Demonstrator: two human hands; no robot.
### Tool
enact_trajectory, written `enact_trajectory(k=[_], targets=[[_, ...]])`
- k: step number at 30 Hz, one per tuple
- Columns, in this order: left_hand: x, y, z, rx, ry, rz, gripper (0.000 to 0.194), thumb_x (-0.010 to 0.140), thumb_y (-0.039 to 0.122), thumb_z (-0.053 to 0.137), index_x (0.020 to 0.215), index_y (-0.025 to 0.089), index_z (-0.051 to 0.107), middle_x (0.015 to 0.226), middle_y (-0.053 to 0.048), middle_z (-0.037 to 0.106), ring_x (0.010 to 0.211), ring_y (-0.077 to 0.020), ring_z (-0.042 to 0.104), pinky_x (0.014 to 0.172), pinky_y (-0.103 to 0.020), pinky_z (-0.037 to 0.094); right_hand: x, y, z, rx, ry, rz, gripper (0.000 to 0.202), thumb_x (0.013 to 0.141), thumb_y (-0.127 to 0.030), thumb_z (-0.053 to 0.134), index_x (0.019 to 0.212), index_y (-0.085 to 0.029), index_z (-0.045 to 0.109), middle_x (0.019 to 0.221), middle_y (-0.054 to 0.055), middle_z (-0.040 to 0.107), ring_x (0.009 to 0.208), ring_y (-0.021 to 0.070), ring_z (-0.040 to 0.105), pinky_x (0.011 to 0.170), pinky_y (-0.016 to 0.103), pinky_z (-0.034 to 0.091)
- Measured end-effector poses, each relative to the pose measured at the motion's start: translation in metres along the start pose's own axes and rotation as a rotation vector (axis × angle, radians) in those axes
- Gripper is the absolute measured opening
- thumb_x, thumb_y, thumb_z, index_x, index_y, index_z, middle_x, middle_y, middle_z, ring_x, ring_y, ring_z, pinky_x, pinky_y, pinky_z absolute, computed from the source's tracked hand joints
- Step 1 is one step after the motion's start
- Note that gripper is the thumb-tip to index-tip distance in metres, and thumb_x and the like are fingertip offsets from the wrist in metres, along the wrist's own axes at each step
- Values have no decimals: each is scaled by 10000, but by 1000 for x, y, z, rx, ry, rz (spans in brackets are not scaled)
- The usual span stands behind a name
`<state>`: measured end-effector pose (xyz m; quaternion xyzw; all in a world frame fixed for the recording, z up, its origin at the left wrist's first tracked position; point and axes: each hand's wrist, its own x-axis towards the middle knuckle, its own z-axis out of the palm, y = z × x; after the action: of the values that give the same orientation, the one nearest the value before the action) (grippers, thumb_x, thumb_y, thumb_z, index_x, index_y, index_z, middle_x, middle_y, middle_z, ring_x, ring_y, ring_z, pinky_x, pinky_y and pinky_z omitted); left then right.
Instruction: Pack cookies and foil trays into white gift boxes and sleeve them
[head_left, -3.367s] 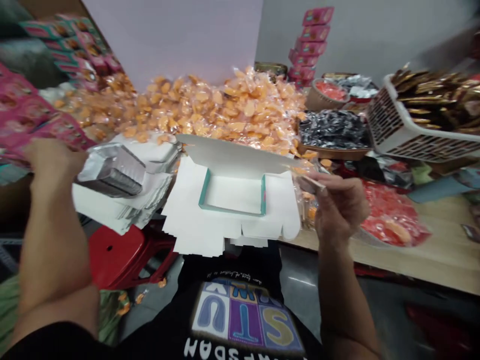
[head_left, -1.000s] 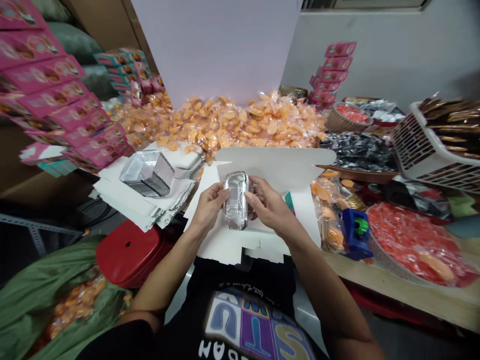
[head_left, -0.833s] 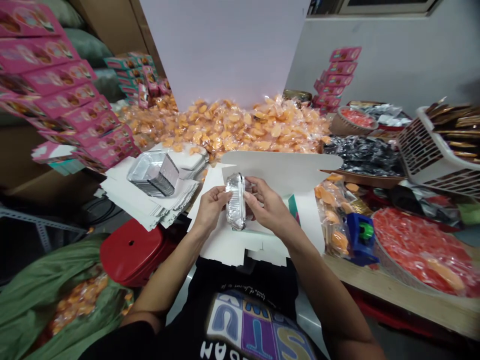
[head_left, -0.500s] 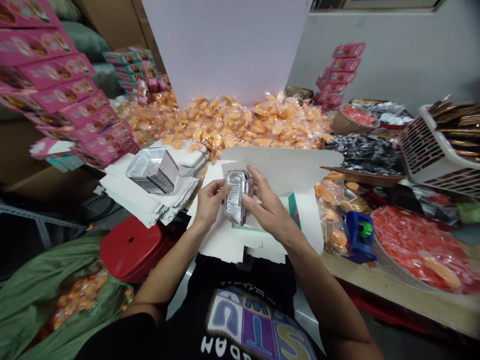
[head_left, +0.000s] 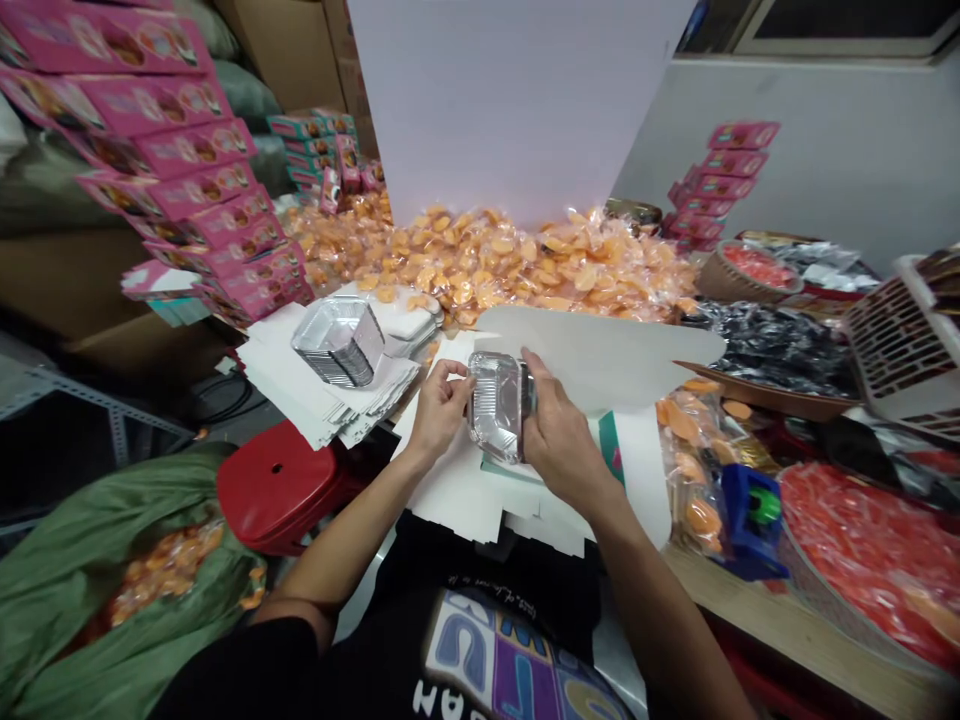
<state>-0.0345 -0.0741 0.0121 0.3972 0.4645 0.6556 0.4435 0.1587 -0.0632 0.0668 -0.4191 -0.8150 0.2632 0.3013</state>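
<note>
Both hands are at a silver foil tray (head_left: pixel 496 405), tilted above the white cardboard. My left hand (head_left: pixel 441 408) pinches its left rim between thumb and fingers. My right hand (head_left: pixel 561 432) grips the tray's right side, with its fingers partly hidden behind it; something dark shows between tray and fingers. Beneath lies an unfolded white carton (head_left: pixel 637 440) with a green and pink patch. To the left, a stack of nested foil trays (head_left: pixel 341 343) rests on a pile of flat white cartons (head_left: pixel 322 405).
Wrapped orange pieces (head_left: pixel 487 255) are heaped behind the cartons. Pink boxes (head_left: pixel 195 180) tower at the left, over a red stool (head_left: pixel 277 490). On the right are a blue tape dispenser (head_left: pixel 752 520), a basket of red packets (head_left: pixel 862 550) and a white crate (head_left: pixel 904 350).
The view has shifted, moving the scene rightward and slightly down. The foil tray has turned to show more of its inside, and my right hand has closed around its right side.
</note>
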Motion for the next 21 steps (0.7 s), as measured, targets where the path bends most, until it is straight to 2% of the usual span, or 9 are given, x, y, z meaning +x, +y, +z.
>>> enact_trajectory(k=[4, 6, 8, 10, 12, 15, 18, 19, 21], targets=[[2, 15, -3, 45, -19, 15, 560, 886, 721, 841, 955, 238, 568, 683, 64, 627, 561, -121, 586, 536, -252, 532, -2, 25, -17, -71, 63, -49, 868, 931, -108, 529, 1771, -289, 408, 1698, 141, 598, 1573, 384, 592, 1304, 663, 510], [14, 42, -22, 251, 116, 170, 458, 939, 639, 798, 906, 224, 608, 756, 29, 666, 640, -133, 639, 610, -287, 591, -5, 41, -29, -117, 131, -4, 895, 891, -85, 538, 1753, -299, 431, 1741, 111, 573, 1547, 378, 619, 1284, 642, 535], [35, 83, -57, 589, 372, 377, 313, 944, 480, 801, 859, 222, 646, 749, 17, 673, 668, -140, 645, 709, -332, 619, -9, 55, -37, -165, 118, 88, 899, 867, -84, 543, 1734, -309, 464, 1711, 105, 612, 1430, 393, 704, 1201, 648, 591], [64, 126, -104, 686, 525, 404, 186, 874, 297, 826, 814, 243, 658, 810, -13, 710, 825, -201, 710, 951, -450, 629, -11, 63, -34, -177, 53, 159, 899, 847, -83, 541, 1718, -299, 494, 1672, 112, 649, 1305, 389, 762, 1134, 636, 619], [96, 158, -154, 930, 640, 350, 160, 827, 285, 798, 773, 263, 649, 874, -38, 763, 1018, -327, 782, 1097, -576, 591, -10, 64, -20, -158, -14, 207, 923, 841, -85, 532, 1743, -269, 470, 1667, 136, 647, 1223, 375, 777, 1104, 622, 622], [131, 175, -208, 1320, 586, 144, 218, 854, 447, 701, 787, 239, 702, 929, -74, 808, 1250, -502, 763, 1181, -747, 522, -7, 53, 6, -146, -133, 308, 940, 906, -130, 514, 1824, -239, 347, 1497, 194, 724, 1098, 364, 767, 1043, 631, 616], [125, 173, -216, 1432, 562, 51, 432, 933, 594, 620, 945, 203, 804, 1086, -123, 835, 1378, -573, 689, 1169, -846, 485, -14, 40, 6, -198, -128, 363, 816, 1029, -267, 515, 1828, -221, 360, 1218, 193, 758, 998, 363, 732, 1002, 644, 601], [112, 169, -208, 1448, 583, 113, 481, 969, 610, 603, 1046, 192, 828, 1197, -134, 830, 1437, -579, 647, 1182, -856, 465, -21, 38, -2, -228, -67, 353, 754, 1058, -312, 511, 1801, -220, 419, 1181, 188, 750, 1002, 365, 723, 1008, 642, 595], [77, 156, -176, 1439, 605, 386, 516, 1048, 584, 580, 1292, 192, 810, 1452, -133, 762, 1552, -544, 555, 1241, -821, 416, -38, 40, -25, -310, 119, 317, 635, 1091, -352, 497, 1712, -227, 547, 1203, 189, 740, 1091, 383, 707, 1055, 633, 581]])
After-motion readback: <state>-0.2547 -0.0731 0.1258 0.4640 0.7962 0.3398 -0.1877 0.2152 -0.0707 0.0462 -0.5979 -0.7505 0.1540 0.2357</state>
